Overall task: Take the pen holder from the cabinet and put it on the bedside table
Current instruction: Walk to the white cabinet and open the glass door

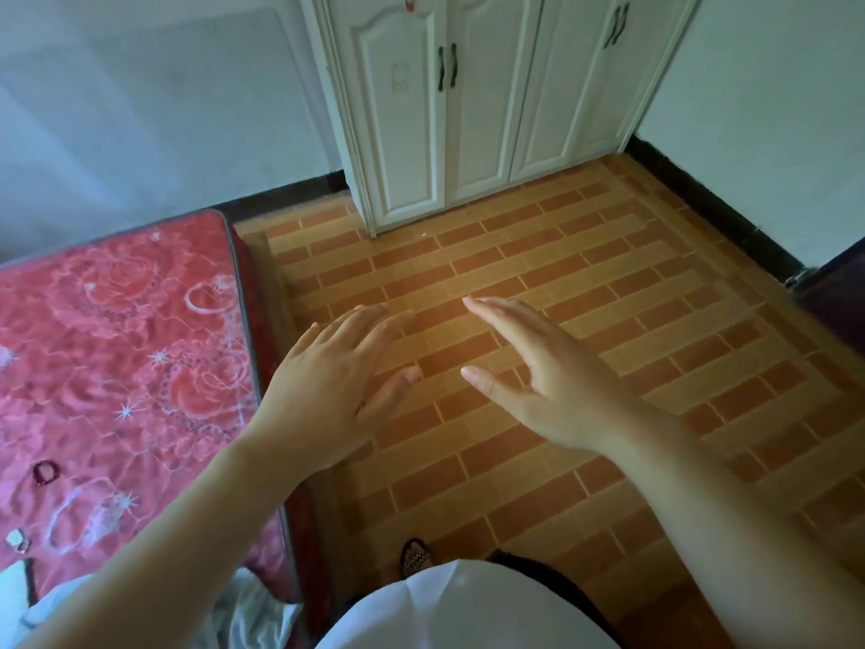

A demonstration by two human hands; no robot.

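A tall white cabinet (477,100) stands against the far wall with all its doors closed; dark handles sit on the door pairs. No pen holder shows and no bedside table is in view. My left hand (337,381) floats palm down over the tiled floor, fingers spread, holding nothing. My right hand (538,372) hovers beside it, also flat with fingers apart and nothing in it. Both hands are well short of the cabinet.
A bed with a red rose-patterned mattress (117,363) fills the left side, with light cloth (243,615) at its near corner. Orange brick-pattern tile floor (585,292) stretches to the cabinet. A dark door edge (838,292) is at the right. One foot (414,557) shows below.
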